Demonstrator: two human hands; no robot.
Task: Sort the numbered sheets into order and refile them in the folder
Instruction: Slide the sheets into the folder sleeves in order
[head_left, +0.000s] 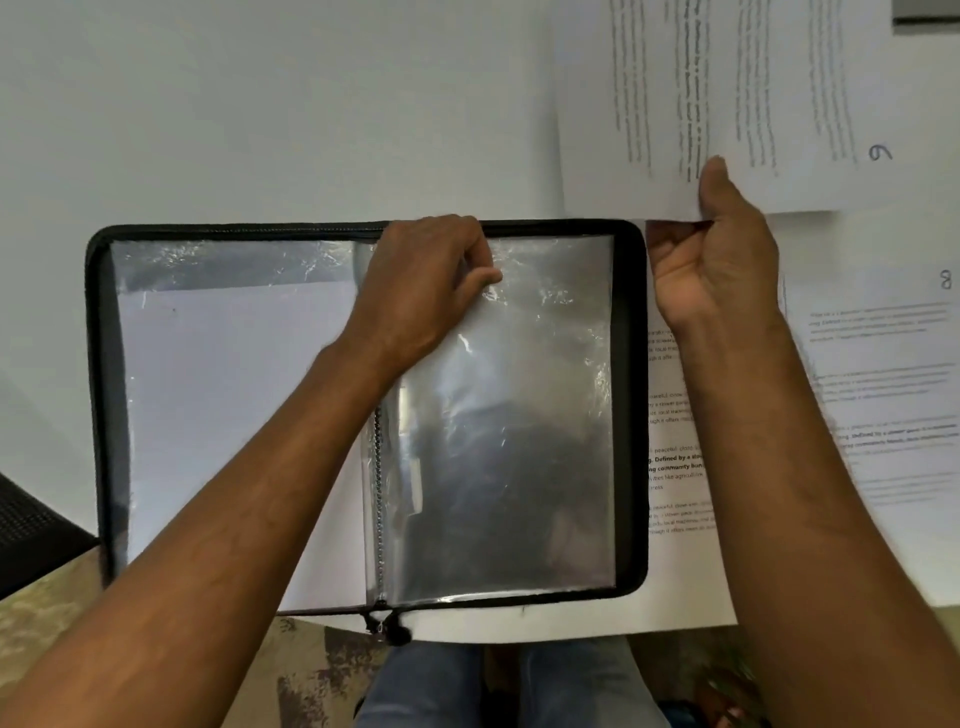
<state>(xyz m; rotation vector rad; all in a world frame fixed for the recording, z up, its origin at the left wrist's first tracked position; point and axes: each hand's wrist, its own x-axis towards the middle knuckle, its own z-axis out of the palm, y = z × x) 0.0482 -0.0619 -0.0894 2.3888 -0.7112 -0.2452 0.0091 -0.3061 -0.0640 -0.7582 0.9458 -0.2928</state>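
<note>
- Squarely on the white table (260, 104), the folder (631, 395) lies open.
- Left hand (426, 291) pinches the top edge of a clear sleeve (509, 426) on the folder's right half.
- Right hand (717, 249), just right of the folder, grips sheet 9 (649, 78) by its near edge.
- Sheet 8 (883, 364) lies right of the folder.

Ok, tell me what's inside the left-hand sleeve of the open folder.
The left-hand sleeve of the folder holds a white sheet, its blank side showing through the clear plastic. No number or print is visible on it, and the left forearm covers its lower right part.
</note>
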